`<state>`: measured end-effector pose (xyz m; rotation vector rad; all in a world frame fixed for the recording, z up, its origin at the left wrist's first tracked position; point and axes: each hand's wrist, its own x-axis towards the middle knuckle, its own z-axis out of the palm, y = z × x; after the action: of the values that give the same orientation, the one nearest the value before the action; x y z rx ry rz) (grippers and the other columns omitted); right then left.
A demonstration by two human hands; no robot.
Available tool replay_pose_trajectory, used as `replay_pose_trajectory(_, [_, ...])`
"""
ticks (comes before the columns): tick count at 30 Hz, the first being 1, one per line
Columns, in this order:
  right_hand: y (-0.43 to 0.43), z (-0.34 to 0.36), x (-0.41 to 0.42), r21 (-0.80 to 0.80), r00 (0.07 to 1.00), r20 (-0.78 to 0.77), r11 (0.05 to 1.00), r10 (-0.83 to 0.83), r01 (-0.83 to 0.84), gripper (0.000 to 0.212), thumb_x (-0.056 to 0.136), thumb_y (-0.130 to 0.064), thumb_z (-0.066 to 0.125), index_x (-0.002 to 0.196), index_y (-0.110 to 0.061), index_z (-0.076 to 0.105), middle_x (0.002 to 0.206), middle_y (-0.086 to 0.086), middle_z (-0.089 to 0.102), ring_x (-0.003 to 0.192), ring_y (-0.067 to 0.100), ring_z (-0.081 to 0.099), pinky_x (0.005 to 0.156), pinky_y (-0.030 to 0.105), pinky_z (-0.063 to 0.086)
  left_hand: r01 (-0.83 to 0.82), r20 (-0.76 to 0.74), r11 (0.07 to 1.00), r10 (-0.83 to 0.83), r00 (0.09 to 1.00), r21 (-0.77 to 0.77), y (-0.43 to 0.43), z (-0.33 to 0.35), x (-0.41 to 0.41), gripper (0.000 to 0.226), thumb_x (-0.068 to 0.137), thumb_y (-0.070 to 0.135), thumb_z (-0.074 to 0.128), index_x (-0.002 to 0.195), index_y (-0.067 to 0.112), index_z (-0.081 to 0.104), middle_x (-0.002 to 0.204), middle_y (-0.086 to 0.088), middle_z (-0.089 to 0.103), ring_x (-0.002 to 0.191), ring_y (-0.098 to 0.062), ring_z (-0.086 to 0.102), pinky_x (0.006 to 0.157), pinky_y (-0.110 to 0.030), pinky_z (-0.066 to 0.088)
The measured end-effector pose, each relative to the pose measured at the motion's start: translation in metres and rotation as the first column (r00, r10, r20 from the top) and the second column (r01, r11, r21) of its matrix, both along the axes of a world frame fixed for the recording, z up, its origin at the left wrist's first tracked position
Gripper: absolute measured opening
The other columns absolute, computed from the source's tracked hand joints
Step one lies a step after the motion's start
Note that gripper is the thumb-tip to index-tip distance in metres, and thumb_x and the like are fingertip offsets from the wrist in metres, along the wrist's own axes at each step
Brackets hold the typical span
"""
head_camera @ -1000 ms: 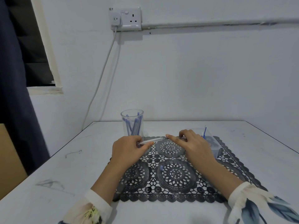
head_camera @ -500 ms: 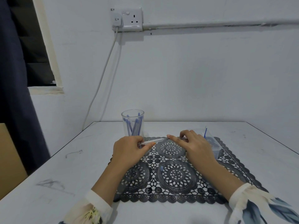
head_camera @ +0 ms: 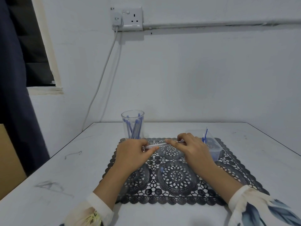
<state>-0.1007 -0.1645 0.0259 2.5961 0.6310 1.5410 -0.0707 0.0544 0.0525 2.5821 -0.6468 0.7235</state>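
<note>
Left hand (head_camera: pixel 132 154) and right hand (head_camera: pixel 194 150) each pinch an end of a clear pen (head_camera: pixel 156 145) over the black lace mat (head_camera: pixel 179 195).

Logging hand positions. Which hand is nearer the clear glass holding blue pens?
Left. The left hand, gripping the clear pen, sits in front of the glass; the right hand, at its other end, is beside the plastic box.

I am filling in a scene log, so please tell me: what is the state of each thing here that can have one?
clear pen: held between both hands.
left hand: grips the clear pen's left end.
right hand: grips the clear pen's right end.
cup: upright, holds blue pens.
plastic box: open, blue parts inside.
blue cap: lies loose on the mat.
plug: in the wall socket.
</note>
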Motion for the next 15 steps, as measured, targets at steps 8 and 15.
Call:
replay_pose_trajectory(8, [0.0030,0.0008,-0.0027,0.197,0.991,-0.071,0.973,-0.110,0.122,0.028,0.072,-0.020,0.079,0.099,-0.016,0.072,0.082,0.003,0.060,0.065,0.016,0.057,0.042,0.025,0.045,-0.010,0.033,0.999,0.009,0.999,0.036,-0.0014,-0.0002,0.0004,0.043,0.080,0.071,0.042,0.068,0.031,0.054,0.050,0.012,0.045,0.054,-0.004,0.045,0.047,-0.017,0.024])
replay_pose_trajectory(15, [0.0036,-0.0027,-0.0013,0.255,0.970,-0.123,0.938,-0.209,0.234,0.024,0.074,-0.033,0.074,0.079,-0.009,0.074,0.076,0.003,0.060,0.067,0.018,0.059,0.045,0.026,0.048,-0.022,0.192,0.996,0.005,0.981,0.087,-0.0010,-0.0039,0.0031,0.051,0.081,0.071,0.042,0.075,0.027,0.067,0.059,0.010,0.059,0.055,-0.005,0.047,0.046,-0.015,0.024])
